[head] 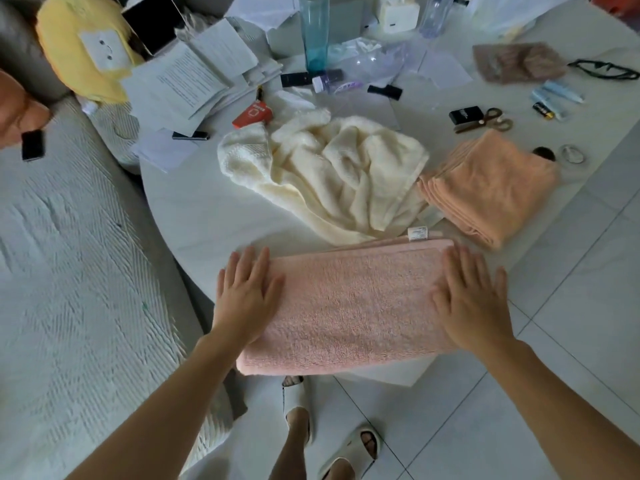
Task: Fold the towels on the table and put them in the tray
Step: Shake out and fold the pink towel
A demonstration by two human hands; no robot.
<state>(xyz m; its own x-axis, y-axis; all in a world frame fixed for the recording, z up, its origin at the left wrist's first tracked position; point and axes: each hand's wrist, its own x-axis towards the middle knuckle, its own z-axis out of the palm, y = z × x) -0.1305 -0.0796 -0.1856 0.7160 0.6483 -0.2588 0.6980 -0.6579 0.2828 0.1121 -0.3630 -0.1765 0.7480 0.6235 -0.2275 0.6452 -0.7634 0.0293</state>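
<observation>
Pink towel point(349, 306): folded into a long band, it lies on the near edge of the white table point(194, 216), and its near side hangs a little over the edge.
Left hand point(246, 292): flat with straight fingers, pressing on the left end of the pink towel; it holds nothing, and part of the palm lies over the towel's left edge.
Right hand point(471, 303): also flat, fingers straight and a little spread, pressing on the right end of the same towel; nothing is gripped.
Label point(417, 233): a small white tag sticks out at the far right corner of the pink towel.
Cream towel point(332, 174): not folded, crumpled in a heap just behind the pink towel, in the middle of the table.
Orange towel point(485, 185): folded into a square, on the right part of the table, beside the cream towel and touching its right edge.
Tray: I cannot tell where it is.
Scissors point(488, 121): behind the orange towel, near a small black box point(465, 114).
Papers point(194, 81): many sheets piled on the far left part of the table.
Blue bottle point(314, 32): standing upright at the far side.
Floor: white tiles point(571, 306), and two feet in white slippers point(349, 452) below the table edge.
</observation>
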